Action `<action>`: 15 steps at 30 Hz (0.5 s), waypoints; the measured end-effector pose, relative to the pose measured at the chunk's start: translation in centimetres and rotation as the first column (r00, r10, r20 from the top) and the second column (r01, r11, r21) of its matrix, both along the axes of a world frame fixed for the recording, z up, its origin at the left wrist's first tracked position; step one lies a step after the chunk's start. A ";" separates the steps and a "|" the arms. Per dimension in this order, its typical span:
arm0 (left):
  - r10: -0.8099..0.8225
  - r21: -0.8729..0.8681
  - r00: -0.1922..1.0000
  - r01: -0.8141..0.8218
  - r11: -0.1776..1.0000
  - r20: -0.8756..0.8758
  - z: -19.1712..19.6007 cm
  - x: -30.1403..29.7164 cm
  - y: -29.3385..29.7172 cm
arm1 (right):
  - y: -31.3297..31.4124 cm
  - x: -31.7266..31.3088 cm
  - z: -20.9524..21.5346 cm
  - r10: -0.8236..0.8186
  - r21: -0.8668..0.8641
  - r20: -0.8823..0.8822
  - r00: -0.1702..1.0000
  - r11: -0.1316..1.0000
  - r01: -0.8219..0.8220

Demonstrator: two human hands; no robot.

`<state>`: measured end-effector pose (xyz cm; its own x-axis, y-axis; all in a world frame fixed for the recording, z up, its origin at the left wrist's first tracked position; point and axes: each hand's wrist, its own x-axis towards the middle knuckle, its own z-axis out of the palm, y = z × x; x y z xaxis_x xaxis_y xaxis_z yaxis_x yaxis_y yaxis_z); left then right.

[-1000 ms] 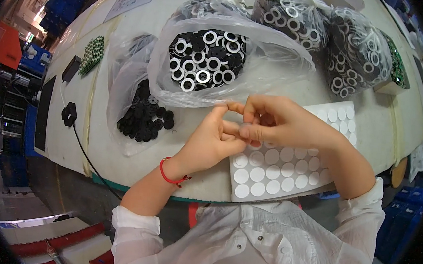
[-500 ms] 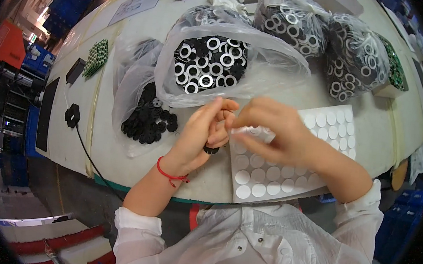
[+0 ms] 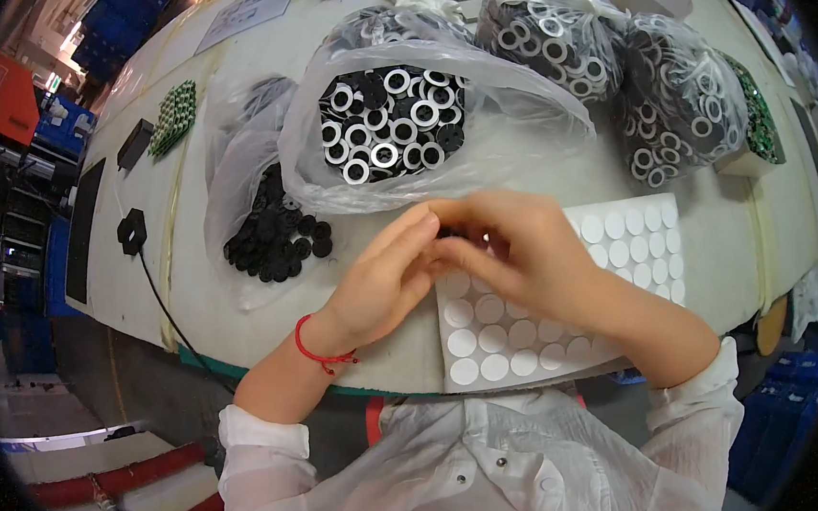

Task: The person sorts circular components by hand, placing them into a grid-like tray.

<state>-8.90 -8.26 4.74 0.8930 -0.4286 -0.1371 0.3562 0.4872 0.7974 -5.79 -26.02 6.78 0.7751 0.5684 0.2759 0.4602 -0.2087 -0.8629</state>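
My left hand (image 3: pixel 383 278) and my right hand (image 3: pixel 515 249) meet fingertip to fingertip just above the table. Between the fingertips shows a small black part (image 3: pixel 448 232), mostly hidden by the fingers; both hands pinch it. A red string bracelet (image 3: pixel 320 354) circles my left wrist. Under my right hand lies a sheet of white round stickers (image 3: pixel 621 243), partly covered by the hand and forearm. Beyond the hands an open clear bag (image 3: pixel 390 129) holds several black and white rings. Left of my left hand a pile of black discs (image 3: pixel 276 235) lies in another clear bag.
Two tied bags of rings (image 3: pixel 551 36) (image 3: pixel 680 104) stand at the back right, next to a green stack (image 3: pixel 751 119). A cluster of green parts (image 3: pixel 172 117) and a black connector on a cable (image 3: pixel 132 231) lie at the left. The table's near edge (image 3: pixel 228 361) runs below my wrists.
My hands have come lower and closer together over the sticker sheet. The black part, earlier seen at my left fingers, now sits between both hands' fingertips.
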 end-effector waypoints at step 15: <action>0.053 0.316 0.997 -0.066 0.947 0.051 -1.3 1.2 0.6 | -3.6 1.8 1.0 0.251 -0.653 0.123 0.960 0.749 -0.113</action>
<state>-7.72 -7.64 3.44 0.9233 -0.3149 -0.2200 0.2981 0.2264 0.9273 -4.01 -29.58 7.79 0.6096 0.7897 -0.0696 0.6862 -0.5695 -0.4525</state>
